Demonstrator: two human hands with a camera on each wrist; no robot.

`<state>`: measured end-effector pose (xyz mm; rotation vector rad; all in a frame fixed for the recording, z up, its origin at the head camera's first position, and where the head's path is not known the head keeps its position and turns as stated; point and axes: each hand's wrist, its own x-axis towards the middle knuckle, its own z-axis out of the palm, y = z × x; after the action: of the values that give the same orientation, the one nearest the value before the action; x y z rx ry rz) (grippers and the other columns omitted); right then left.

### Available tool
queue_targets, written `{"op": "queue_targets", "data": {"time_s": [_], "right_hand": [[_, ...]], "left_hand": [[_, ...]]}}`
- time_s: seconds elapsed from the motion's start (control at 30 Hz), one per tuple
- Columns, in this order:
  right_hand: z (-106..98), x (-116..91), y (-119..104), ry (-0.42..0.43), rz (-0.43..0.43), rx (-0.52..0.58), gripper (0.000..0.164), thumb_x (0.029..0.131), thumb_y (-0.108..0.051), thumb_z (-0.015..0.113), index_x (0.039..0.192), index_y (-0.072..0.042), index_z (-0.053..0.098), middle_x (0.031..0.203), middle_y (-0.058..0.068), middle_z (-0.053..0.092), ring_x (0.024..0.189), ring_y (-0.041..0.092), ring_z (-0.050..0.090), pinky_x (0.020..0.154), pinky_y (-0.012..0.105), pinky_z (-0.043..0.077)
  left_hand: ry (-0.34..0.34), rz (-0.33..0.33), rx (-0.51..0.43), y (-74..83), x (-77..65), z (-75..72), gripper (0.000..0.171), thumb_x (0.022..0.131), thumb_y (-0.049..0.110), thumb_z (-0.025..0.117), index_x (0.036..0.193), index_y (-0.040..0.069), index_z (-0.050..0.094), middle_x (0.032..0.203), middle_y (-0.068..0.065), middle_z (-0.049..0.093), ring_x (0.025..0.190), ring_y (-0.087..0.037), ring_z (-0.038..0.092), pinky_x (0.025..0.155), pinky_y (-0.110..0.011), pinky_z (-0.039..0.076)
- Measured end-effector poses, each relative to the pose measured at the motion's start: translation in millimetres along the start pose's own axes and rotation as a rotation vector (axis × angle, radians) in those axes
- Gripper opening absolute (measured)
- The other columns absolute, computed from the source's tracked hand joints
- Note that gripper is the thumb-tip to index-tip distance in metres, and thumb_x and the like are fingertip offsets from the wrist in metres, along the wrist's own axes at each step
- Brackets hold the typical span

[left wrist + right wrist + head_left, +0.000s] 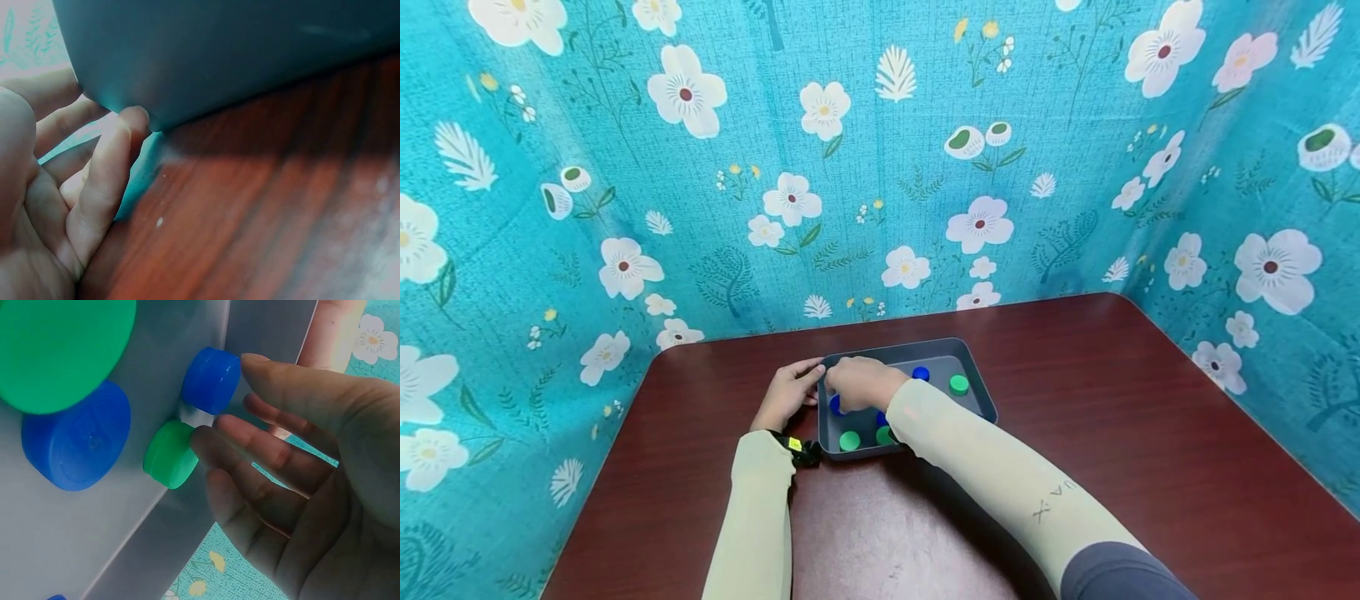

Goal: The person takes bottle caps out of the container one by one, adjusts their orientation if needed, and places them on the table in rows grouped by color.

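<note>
On a dark red-brown table (pixel 1097 392) sits a shallow grey tray (pixel 936 351), my landmark as I watch from afar. At the tray's far left corner, the person's left hand (pixel 786 393) pinches the wall between thumb and fingers. Inside that same corner are a blue cap (pixel 211 381) and a green cap (pixel 171 455), with the right hand (pixel 867 382) reaching down to them; its fingertips are right at the pair, but from this cramped angle I cannot tell whether it pinches the blue one or merely touches it. Also inside the tray, a second blue cap (pixel 835 406) lies by the left wall, a second green cap (pixel 850 442) near the near left corner, and a third green cap (pixel 958 385) toward the right wall. I judge the caps light, stiff, smooth plastic, hard to break but apt to slide, best taken by their side rims. The tray looks rigid and easily nudged, so I'd steady it by a corner.
</note>
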<state>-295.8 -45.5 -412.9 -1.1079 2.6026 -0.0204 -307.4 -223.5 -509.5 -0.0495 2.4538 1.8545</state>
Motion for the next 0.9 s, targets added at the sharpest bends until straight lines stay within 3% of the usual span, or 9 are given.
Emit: {"op": "queue_targets", "data": {"time_s": [0.17, 0.4, 0.67, 0.9], "right_hand": [[1.7, 2.7, 0.1, -0.014, 0.007, -0.008, 0.038, 0.088, -0.02, 0.075, 0.126, -0.02, 0.068, 0.116, -0.004, 0.067, 0.102, 0.013, 0.063, 0.081, 0.029, 0.054], [2.5, 6.3, 0.2, -0.028, -0.001, -0.04, 0.03, 0.087, -0.02, 0.076, 0.116, -0.02, 0.072, 0.097, -0.006, 0.067, 0.085, 0.01, 0.061, 0.07, 0.029, 0.053], [4.0, 13.0, -0.2, -0.028, 0.001, -0.075, 0.03, 0.083, -0.026, 0.08, 0.112, -0.021, 0.073, 0.097, -0.007, 0.067, 0.084, 0.01, 0.061, 0.07, 0.028, 0.053], [7.0, 18.4, -0.3, -0.021, -0.01, -0.115, 0.019, 0.084, -0.022, 0.079, 0.102, -0.02, 0.074, 0.089, -0.007, 0.066, 0.076, 0.009, 0.059, 0.066, 0.027, 0.051]], "left_hand": [[-0.001, 0.007, 0.008, 0.2, -0.1, -0.4, 0.042, 0.095, 0.039, 0.063, 0.132, 0.019, 0.063, 0.094, -0.01, 0.069, 0.066, -0.023, 0.066, 0.063, -0.035, 0.057], [-0.002, 0.009, 0.002, 1.2, 0.2, -0.2, 0.043, 0.095, 0.039, 0.063, 0.132, 0.017, 0.063, 0.095, -0.01, 0.069, 0.065, -0.021, 0.065, 0.062, -0.033, 0.057], [-0.006, 0.018, 0.004, 3.9, -1.1, -0.1, 0.042, 0.095, 0.039, 0.063, 0.131, 0.018, 0.063, 0.094, -0.01, 0.069, 0.066, -0.022, 0.064, 0.062, -0.034, 0.057], [-0.007, 0.024, -0.013, 1.5, -1.4, 0.2, 0.044, 0.096, 0.038, 0.063, 0.133, 0.015, 0.062, 0.091, -0.011, 0.068, 0.066, -0.02, 0.064, 0.062, -0.032, 0.056]]}}
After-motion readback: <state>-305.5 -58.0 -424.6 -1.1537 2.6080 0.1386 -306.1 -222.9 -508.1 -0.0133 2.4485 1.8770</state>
